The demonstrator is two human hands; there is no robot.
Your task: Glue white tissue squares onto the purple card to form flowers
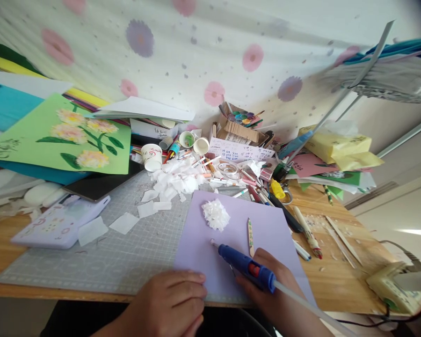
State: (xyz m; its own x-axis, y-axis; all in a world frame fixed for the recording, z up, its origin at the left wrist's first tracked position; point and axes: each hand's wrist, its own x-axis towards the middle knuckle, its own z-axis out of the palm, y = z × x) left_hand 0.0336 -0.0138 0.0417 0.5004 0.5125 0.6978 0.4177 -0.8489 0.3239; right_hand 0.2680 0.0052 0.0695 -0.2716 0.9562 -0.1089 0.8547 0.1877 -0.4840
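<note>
My right hand [266, 281] is closed around a blue hot glue gun [245, 266], with a pale glue stick [301, 302] coming out of its back. The gun's nozzle points up and left over a purple sheet of paper [266, 224]. Just beyond the tip, a white ruffled paper flower [215, 214] sits on the sheet. A patterned flat stick [250, 236] lies to the flower's right. My left hand [175, 299] is closed, fingers curled together at the sheet's lower left edge; whatever is under them is hidden.
White paper squares [175, 180] are heaped behind the sheet, some scattered over a grey cutting mat [126, 262]. Paper cups [151, 157], pens and tape rolls crowd the back. A green flower picture [101, 140] leans left. A utility knife [307, 231] and a power strip [389, 285] are on the right.
</note>
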